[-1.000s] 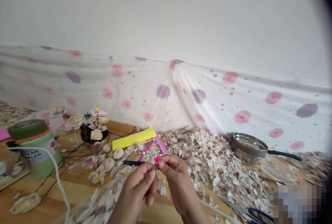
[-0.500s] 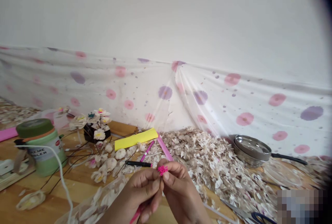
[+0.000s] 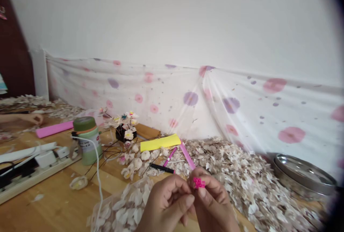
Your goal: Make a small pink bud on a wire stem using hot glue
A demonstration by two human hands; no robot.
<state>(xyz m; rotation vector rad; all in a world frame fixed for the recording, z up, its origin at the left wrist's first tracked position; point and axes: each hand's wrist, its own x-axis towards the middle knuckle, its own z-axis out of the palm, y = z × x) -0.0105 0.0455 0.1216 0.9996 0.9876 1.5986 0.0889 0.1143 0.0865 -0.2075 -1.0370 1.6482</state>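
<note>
Between the thumb and forefinger of my right hand (image 3: 215, 201) is a small bright pink frilled tuft (image 3: 199, 182), like the centre of a paper flower. My left hand (image 3: 170, 201) is closed in a pinch right beside it, nearly touching my right hand. What its fingertips hold, if anything, is hidden. Below and left of my left hand lies a clear tray (image 3: 92, 208) of loose pale petals (image 3: 122, 207). Just beyond my hands are a black marker (image 3: 162, 168), a purple pen (image 3: 170, 156) and a pink paper strip (image 3: 187, 156).
A heap of dried petals (image 3: 242, 178) spreads to the right, by steel pans (image 3: 305, 176). Yellow crepe paper (image 3: 160, 143), finished flowers (image 3: 129, 124) and a green tumbler (image 3: 90, 142) stand behind. At left are a power strip (image 3: 40, 178) and another person's hand (image 3: 34, 118).
My view has turned left, bringing the power strip and another person's hand into sight. The scissors have gone out of view. My hands still hold close together around the pink tuft.
</note>
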